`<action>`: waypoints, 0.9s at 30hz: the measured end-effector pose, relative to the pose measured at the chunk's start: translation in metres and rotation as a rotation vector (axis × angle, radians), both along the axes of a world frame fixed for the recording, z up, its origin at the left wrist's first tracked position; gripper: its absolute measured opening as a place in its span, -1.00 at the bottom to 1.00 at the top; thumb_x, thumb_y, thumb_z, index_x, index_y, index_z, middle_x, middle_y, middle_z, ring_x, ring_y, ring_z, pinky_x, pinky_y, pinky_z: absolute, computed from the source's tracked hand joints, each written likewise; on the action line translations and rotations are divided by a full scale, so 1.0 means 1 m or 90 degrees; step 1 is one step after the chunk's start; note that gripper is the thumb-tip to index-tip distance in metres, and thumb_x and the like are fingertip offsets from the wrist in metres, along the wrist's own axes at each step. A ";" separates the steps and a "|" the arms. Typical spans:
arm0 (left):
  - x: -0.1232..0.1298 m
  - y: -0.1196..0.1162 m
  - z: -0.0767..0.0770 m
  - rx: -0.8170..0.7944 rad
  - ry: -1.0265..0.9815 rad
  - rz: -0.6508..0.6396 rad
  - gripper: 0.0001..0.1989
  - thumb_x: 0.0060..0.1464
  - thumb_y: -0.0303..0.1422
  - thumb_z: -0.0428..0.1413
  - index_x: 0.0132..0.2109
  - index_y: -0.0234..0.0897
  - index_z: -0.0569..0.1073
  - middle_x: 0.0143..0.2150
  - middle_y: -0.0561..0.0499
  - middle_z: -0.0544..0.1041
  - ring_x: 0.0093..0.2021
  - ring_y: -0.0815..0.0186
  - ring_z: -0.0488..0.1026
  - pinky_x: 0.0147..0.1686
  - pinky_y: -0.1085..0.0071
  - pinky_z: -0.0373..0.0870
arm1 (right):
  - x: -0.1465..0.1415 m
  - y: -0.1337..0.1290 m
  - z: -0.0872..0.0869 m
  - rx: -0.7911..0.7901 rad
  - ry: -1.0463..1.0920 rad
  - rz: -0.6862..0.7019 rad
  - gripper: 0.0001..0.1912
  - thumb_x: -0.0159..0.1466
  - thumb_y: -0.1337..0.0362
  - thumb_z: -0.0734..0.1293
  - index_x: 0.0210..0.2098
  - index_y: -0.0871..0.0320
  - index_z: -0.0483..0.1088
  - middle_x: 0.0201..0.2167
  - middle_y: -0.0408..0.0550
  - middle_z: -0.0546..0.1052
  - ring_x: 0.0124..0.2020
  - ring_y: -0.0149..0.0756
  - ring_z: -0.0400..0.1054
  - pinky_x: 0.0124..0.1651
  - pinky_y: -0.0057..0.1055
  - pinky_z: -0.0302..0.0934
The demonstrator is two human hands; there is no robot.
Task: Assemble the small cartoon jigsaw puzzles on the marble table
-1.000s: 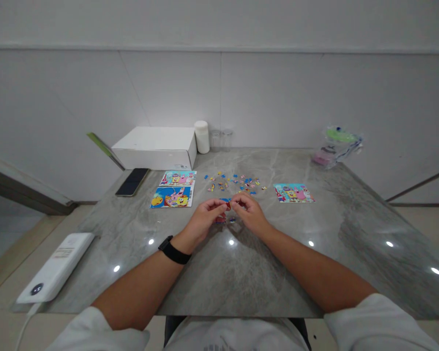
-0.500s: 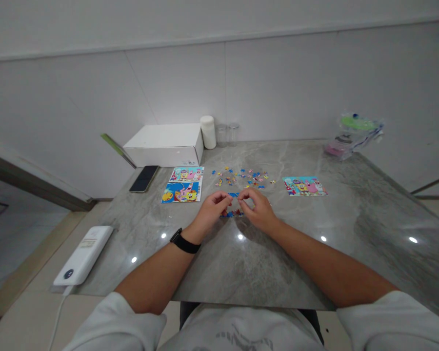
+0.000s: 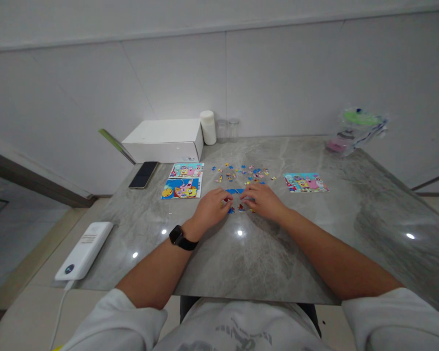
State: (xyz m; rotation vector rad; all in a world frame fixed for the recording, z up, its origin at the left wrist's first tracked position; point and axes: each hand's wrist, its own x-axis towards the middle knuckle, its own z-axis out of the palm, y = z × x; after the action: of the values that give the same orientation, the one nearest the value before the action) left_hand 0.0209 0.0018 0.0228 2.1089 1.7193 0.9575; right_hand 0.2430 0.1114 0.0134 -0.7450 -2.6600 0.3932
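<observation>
My left hand (image 3: 214, 207), a dark watch (image 3: 176, 235) on its wrist, rests low over the table with curled fingers close together. Opposite it, my right hand (image 3: 263, 200) has its thumb and fingers drawn together. Between and under both hands lie joined jigsaw pieces (image 3: 235, 191) with a blue strip at the top, partly covered by my fingers. Small coloured bits (image 3: 240, 207) show at the near side. Whatever the fingertips hold is too small to make out. Just beyond the hands, several loose jigsaw pieces (image 3: 256, 171) are scattered.
Cartoon picture cards (image 3: 183, 187) lie at left, another card (image 3: 306, 183) at right. A phone (image 3: 144, 175), white box (image 3: 164, 132), white bottle (image 3: 208, 127) and clear glasses (image 3: 233, 129) stand farther back. A plastic bag (image 3: 356, 129) sits back right, a power bank (image 3: 84, 251) front left.
Both hands have come down from a raised pinch onto the joined pieces, the right hand turning palm-down. The whole view has shifted slightly.
</observation>
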 end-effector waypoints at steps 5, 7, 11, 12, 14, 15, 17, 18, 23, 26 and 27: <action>0.003 -0.002 -0.004 -0.018 0.023 -0.011 -0.86 0.26 -0.40 0.18 -0.07 -0.18 0.61 -0.15 -0.06 0.60 -0.10 0.15 0.51 0.00 0.21 0.42 | -0.004 -0.006 -0.003 -0.032 -0.043 0.029 -0.82 0.32 0.30 0.50 -0.09 -0.05 0.68 -0.12 -0.01 0.62 -0.01 -0.11 0.45 0.10 -0.21 0.16; 0.003 -0.002 -0.005 -0.024 0.011 -0.010 -0.85 0.26 -0.38 0.18 -0.07 -0.16 0.62 -0.14 -0.07 0.60 -0.10 0.13 0.51 0.01 0.20 0.42 | -0.005 -0.007 -0.004 -0.044 -0.034 0.034 -0.79 0.31 0.34 0.51 -0.10 -0.07 0.68 -0.13 -0.03 0.62 -0.03 -0.12 0.45 0.08 -0.23 0.16; 0.003 -0.002 -0.004 -0.036 -0.003 -0.010 -0.83 0.26 -0.38 0.17 -0.05 -0.15 0.62 -0.14 -0.07 0.60 -0.09 0.13 0.50 0.02 0.20 0.41 | -0.005 -0.005 -0.004 -0.060 -0.016 0.035 -0.79 0.28 0.37 0.51 -0.14 -0.05 0.67 -0.15 -0.03 0.62 -0.05 -0.14 0.44 0.07 -0.24 0.17; 0.003 -0.002 -0.003 -0.038 0.001 -0.011 -0.82 0.26 -0.39 0.17 -0.04 -0.16 0.62 -0.13 -0.07 0.60 -0.09 0.13 0.50 0.03 0.20 0.41 | -0.005 -0.004 -0.004 -0.068 -0.006 0.032 -0.80 0.26 0.37 0.52 -0.16 -0.03 0.67 -0.16 -0.04 0.61 -0.06 -0.14 0.44 0.07 -0.25 0.17; 0.003 -0.002 -0.001 -0.038 0.013 -0.007 -0.81 0.26 -0.39 0.17 -0.02 -0.17 0.63 -0.12 -0.07 0.60 -0.07 0.14 0.50 0.04 0.21 0.41 | -0.004 -0.001 -0.002 -0.091 0.012 0.027 -0.85 0.23 0.38 0.52 -0.22 0.01 0.64 -0.22 -0.06 0.60 -0.11 -0.18 0.44 0.03 -0.29 0.18; 0.002 -0.002 -0.001 -0.036 0.020 -0.004 -0.81 0.27 -0.38 0.17 -0.02 -0.17 0.63 -0.11 -0.08 0.60 -0.06 0.13 0.51 0.05 0.21 0.41 | -0.004 -0.001 -0.001 -0.110 0.019 0.026 -0.87 0.23 0.38 0.51 -0.25 0.04 0.63 -0.25 -0.08 0.59 -0.16 -0.21 0.44 -0.02 -0.31 0.19; 0.001 -0.002 0.001 -0.032 0.037 0.001 -0.81 0.29 -0.37 0.17 -0.02 -0.18 0.63 -0.09 -0.09 0.59 -0.04 0.12 0.51 0.07 0.20 0.41 | -0.004 0.000 0.001 -0.164 0.032 0.025 -0.93 0.25 0.38 0.47 -0.28 0.08 0.59 -0.32 -0.12 0.58 -0.26 -0.27 0.43 -0.12 -0.36 0.20; 0.000 -0.001 0.002 -0.031 0.044 0.001 -0.81 0.29 -0.36 0.16 -0.02 -0.17 0.64 -0.09 -0.09 0.59 -0.03 0.12 0.51 0.07 0.20 0.41 | -0.005 0.000 0.003 -0.196 0.040 0.022 -0.94 0.27 0.38 0.44 -0.27 0.10 0.58 -0.35 -0.13 0.57 -0.30 -0.29 0.42 -0.17 -0.38 0.20; -0.005 -0.003 0.003 -0.040 0.067 -0.042 -0.84 0.27 -0.37 0.19 -0.04 -0.16 0.64 -0.08 -0.09 0.59 -0.03 0.11 0.50 0.05 0.20 0.41 | -0.009 -0.005 0.005 -0.276 0.089 0.011 -0.77 0.30 0.39 0.37 -0.07 0.12 0.59 -0.34 -0.14 0.59 -0.35 -0.34 0.42 -0.23 -0.43 0.22; -0.007 -0.003 0.001 -0.044 0.076 -0.056 -0.85 0.25 -0.37 0.22 -0.05 -0.13 0.64 -0.07 -0.09 0.60 -0.03 0.11 0.49 0.05 0.20 0.41 | -0.011 -0.010 0.004 -0.246 0.096 0.007 -0.77 0.28 0.42 0.36 -0.14 0.10 0.61 -0.32 -0.14 0.60 -0.34 -0.35 0.41 -0.21 -0.43 0.22; -0.007 -0.004 0.001 -0.045 0.080 -0.057 -0.85 0.25 -0.36 0.23 -0.05 -0.13 0.63 -0.07 -0.09 0.60 -0.03 0.10 0.49 0.05 0.20 0.41 | -0.012 -0.011 0.003 -0.240 0.101 0.000 -0.79 0.27 0.43 0.36 -0.17 0.10 0.61 -0.33 -0.14 0.60 -0.34 -0.35 0.42 -0.21 -0.43 0.22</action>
State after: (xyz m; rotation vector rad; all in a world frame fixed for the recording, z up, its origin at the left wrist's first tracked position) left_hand 0.0141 -0.0017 0.0237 2.2211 1.6732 0.7431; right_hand 0.2311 0.1006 0.0166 -0.7823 -2.4628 0.9303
